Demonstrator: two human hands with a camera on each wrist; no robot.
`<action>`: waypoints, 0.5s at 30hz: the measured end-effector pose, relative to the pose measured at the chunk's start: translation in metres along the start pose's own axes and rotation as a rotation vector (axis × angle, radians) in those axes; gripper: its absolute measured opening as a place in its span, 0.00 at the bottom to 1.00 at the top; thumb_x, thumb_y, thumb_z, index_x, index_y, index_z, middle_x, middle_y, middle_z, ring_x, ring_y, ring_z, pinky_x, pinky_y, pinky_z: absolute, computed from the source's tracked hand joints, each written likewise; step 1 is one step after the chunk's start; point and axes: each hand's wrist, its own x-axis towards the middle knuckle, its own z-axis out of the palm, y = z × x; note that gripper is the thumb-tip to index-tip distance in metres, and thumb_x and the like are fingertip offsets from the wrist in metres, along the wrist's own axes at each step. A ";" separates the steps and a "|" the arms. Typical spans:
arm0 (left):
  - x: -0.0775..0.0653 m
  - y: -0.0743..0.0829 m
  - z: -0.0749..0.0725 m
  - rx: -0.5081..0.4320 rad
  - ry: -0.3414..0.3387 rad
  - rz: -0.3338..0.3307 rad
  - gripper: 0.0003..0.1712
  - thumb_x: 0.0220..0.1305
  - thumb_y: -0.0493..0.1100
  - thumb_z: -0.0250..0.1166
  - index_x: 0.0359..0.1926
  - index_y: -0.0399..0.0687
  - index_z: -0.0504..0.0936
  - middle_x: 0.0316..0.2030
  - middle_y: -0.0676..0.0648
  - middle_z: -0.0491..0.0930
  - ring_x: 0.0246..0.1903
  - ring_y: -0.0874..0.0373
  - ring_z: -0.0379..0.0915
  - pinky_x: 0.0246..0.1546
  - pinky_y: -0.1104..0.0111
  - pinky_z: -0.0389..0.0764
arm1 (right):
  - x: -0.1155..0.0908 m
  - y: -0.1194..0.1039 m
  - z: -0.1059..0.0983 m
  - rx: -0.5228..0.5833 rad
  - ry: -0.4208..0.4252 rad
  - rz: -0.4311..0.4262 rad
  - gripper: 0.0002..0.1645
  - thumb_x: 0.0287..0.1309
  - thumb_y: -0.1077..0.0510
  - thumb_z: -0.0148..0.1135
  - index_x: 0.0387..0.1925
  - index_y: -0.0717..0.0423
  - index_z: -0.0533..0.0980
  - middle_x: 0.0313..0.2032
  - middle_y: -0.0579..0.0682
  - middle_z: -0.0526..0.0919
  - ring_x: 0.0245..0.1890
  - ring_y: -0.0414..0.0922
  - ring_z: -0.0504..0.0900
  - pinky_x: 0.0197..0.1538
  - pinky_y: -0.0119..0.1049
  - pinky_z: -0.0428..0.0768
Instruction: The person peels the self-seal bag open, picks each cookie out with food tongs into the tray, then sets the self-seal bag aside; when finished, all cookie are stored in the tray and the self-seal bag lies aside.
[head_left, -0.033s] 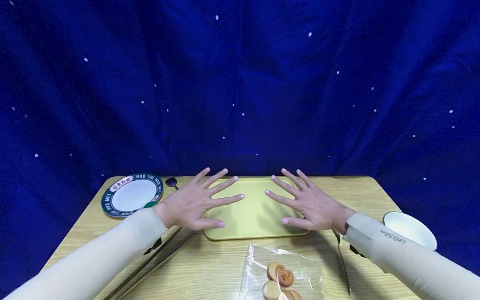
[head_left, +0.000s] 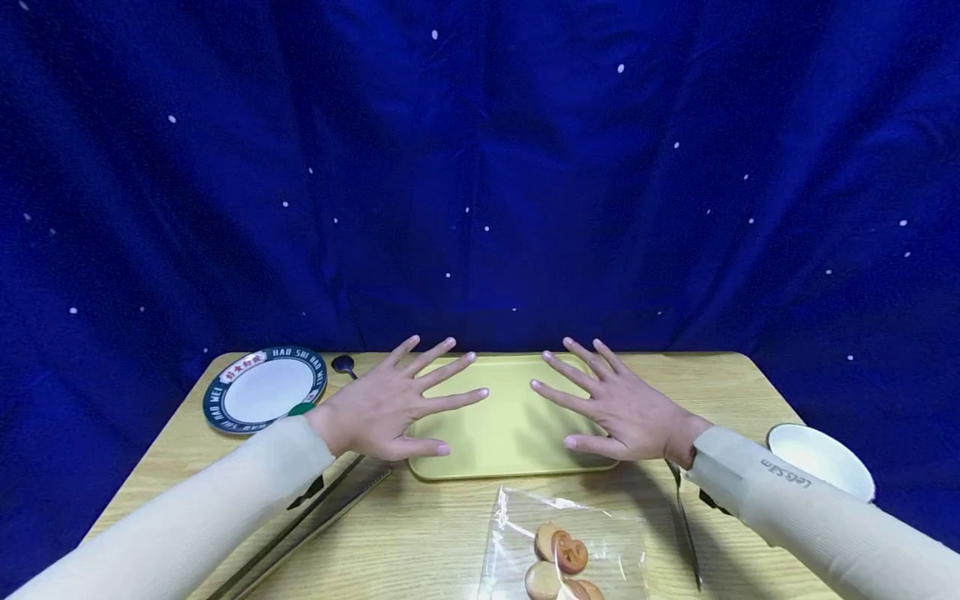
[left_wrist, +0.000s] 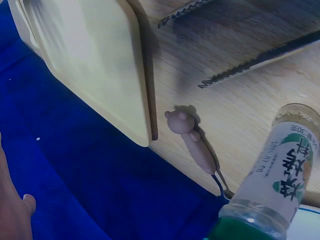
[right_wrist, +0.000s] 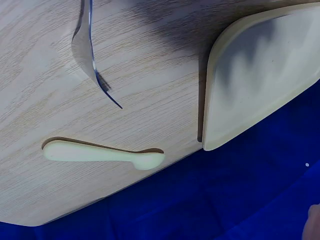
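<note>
The yellow tray (head_left: 510,425) lies flat across the middle of the wooden table (head_left: 712,375), below both hands. Nearest to us, between the forearms, we see a clear bag (head_left: 611,533) with round, biscuit-like pieces (head_left: 570,552) in it, cut off by the lower edge of the head view. To the left, metal tongs (left_wrist: 275,55) point their toothed tips toward the tray, with their arms apart. To the right lies a thin metal utensil (right_wrist: 86,50) whose kind we cannot tell. Past the right sleeve (head_left: 787,483), which bears dark lettering, we find a white bowl (head_left: 821,458).

Over the tray's two ends we see the left hand (head_left: 393,404) and the right hand (head_left: 622,408), palms down, fingers straight and spread wide, the fingertips of one well apart from those of the other. By the left wrist we make out a labelled bottle (left_wrist: 280,165) with a green cap, mostly hidden in the head view. Farther off, a bear-shaped handle (left_wrist: 192,142) lies near the tray's left end, a pale green utensil (right_wrist: 100,152) near its right end. At the far left we see a dark-rimmed plate (head_left: 270,392) and a dark spoon bowl (head_left: 342,364). Behind everything hangs a blue curtain (head_left: 480,167) with white specks.
</note>
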 end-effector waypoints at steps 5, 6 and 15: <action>-0.003 -0.001 0.001 0.005 -0.007 -0.008 0.42 0.64 0.75 0.45 0.75 0.76 0.44 0.78 0.49 0.44 0.77 0.45 0.36 0.71 0.39 0.45 | 0.000 0.001 0.002 -0.001 0.016 -0.011 0.43 0.63 0.27 0.43 0.75 0.33 0.49 0.77 0.51 0.50 0.76 0.61 0.47 0.69 0.68 0.51; -0.003 -0.001 0.001 0.003 -0.009 -0.011 0.42 0.64 0.75 0.45 0.75 0.76 0.44 0.78 0.49 0.44 0.77 0.45 0.35 0.71 0.39 0.45 | 0.000 0.001 0.002 0.002 0.023 -0.014 0.42 0.63 0.27 0.43 0.75 0.33 0.50 0.77 0.51 0.50 0.76 0.62 0.47 0.69 0.67 0.51; -0.006 0.005 -0.002 -0.100 0.031 -0.086 0.40 0.65 0.72 0.46 0.75 0.74 0.48 0.75 0.47 0.54 0.74 0.47 0.51 0.68 0.43 0.59 | 0.005 -0.003 -0.007 0.118 -0.021 0.040 0.43 0.64 0.33 0.49 0.75 0.34 0.47 0.77 0.47 0.49 0.76 0.55 0.50 0.71 0.61 0.54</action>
